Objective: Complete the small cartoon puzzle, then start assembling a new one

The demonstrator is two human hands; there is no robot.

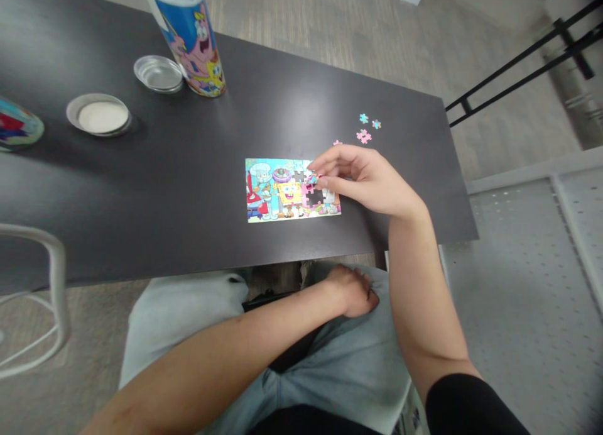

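— Your right hand (362, 182) pinches a small puzzle piece (311, 179) over the gap in the cartoon jigsaw (282, 193); your left hand (351, 290) rests loosely curled on your lap, holding nothing.

— Risks?

— Press it misaligned and you could shift joined pieces. The loose pieces (363, 135) lie just beyond your right hand on the dark table (188, 171); a sweep might scatter them.

right hand (365, 180): over the puzzle's right end, fingertips pinching a small piece (311, 178)
left hand (351, 290): resting on the lap, below the table edge
puzzle (277, 193): flat on the dark table (188, 190), nearly complete
loose pieces (363, 135): just beyond the right hand
tin (191, 36): upright at the far edge, two lids (157, 73) beside it
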